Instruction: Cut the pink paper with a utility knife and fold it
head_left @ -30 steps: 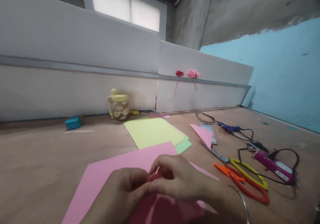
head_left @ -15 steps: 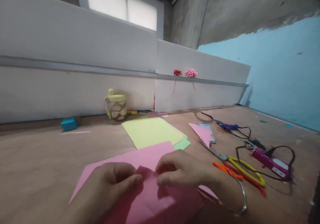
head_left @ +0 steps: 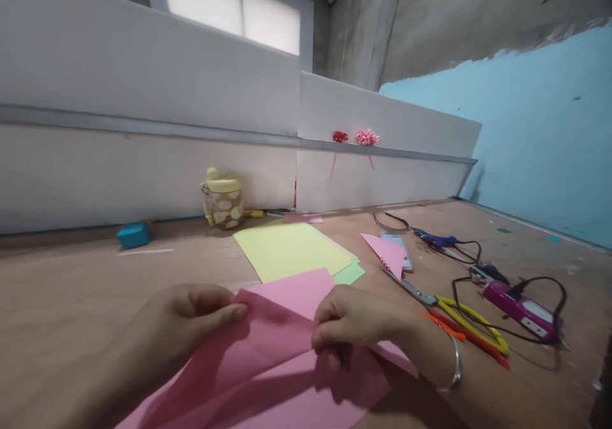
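Two hands pinch pink paper point(head_left: 282, 359) | creased, lifted | left hand point(head_left: 189, 317) | right hand point(head_left: 356, 320)

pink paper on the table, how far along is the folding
Early, by the look of it. Done: the pink paper shows a crease or two across its raised flap. In hand: the left hand and right hand each pinch an edge of that flap, lifted off the table. Left: no finished shape shows; the scissors and yellow sheet lie untouched.

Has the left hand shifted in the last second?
Yes. The left hand has moved left, away from the right hand and off from under the yellow-green sheet, spreading the pink paper.
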The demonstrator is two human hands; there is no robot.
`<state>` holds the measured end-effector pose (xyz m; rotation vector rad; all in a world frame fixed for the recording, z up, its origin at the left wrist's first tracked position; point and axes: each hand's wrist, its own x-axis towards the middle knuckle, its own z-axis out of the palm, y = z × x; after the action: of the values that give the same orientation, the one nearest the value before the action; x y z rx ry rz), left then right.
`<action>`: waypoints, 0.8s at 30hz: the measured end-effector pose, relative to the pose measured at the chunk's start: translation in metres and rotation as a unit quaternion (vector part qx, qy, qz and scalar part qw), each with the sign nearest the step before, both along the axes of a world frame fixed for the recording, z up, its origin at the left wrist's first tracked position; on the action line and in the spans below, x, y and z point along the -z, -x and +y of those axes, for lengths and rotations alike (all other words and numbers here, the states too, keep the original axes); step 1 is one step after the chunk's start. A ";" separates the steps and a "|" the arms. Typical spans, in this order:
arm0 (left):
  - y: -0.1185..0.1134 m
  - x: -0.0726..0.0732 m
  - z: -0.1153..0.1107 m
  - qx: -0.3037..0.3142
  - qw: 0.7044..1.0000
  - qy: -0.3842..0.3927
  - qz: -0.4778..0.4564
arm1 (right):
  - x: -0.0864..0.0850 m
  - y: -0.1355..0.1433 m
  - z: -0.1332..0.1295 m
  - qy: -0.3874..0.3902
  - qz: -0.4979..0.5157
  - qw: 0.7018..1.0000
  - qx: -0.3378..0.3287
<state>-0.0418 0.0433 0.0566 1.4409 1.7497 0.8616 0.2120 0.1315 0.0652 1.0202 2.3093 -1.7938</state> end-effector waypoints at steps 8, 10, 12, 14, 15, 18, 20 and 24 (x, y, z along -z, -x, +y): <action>0.003 0.000 0.004 0.013 1.000 0.019 -0.005 | -0.016 -0.013 0.007 -0.144 -0.070 0.986 -0.034; 0.002 0.001 0.004 0.015 1.000 0.009 -0.009 | -0.016 -0.016 0.011 -0.168 -0.079 0.981 -0.059; -0.003 0.003 0.004 0.022 1.000 -0.006 -0.014 | -0.019 -0.020 0.014 -0.191 -0.082 0.974 -0.089; -0.007 0.004 0.004 0.028 0.999 -0.017 -0.017 | -0.023 -0.025 0.016 -0.210 -0.081 0.968 -0.115; -0.008 0.003 0.003 0.025 0.999 -0.020 -0.015 | -0.025 -0.027 0.017 -0.216 -0.080 0.965 -0.127; -0.003 -0.005 -0.001 -0.013 1.000 -0.027 0.003 | -0.027 -0.037 0.024 -0.223 -0.072 0.962 -0.140; 0.005 -0.011 -0.005 -0.050 0.998 -0.035 0.011 | -0.022 -0.041 0.031 -0.229 -0.056 0.967 -0.096; 0.014 -0.014 -0.008 -0.081 0.995 -0.049 0.010 | -0.011 -0.033 0.035 -0.250 0.036 0.966 0.056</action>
<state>-0.0554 0.0352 0.0709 1.3894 1.8820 1.0338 0.2447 0.1663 0.0761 1.1738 2.8873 -1.3141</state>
